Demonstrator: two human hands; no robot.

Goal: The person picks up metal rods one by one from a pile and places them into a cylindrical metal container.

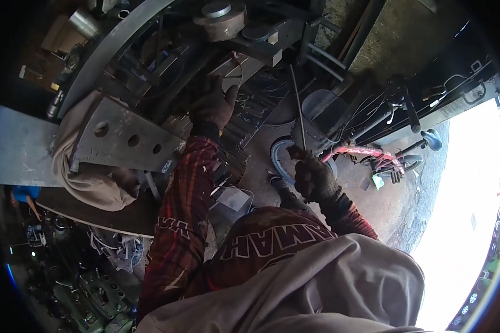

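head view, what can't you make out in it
All in the head view:
Left hand: fingertips lost in dark shadow, grip unclear.
Thin rod: lower end hidden by the right hand.
Bicycle's front wheel: partly covered by that hand.
Bright opening: ground outside washed out by glare.
Person in blue: too small, near the dark rim.

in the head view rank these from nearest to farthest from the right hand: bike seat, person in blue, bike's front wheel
From the right hand, in the head view:
1. Front wheel: partly behind the hand, showing mainly to its left.
2. Bike seat: well off to the right.
3. Person in blue: far over by the left rim.
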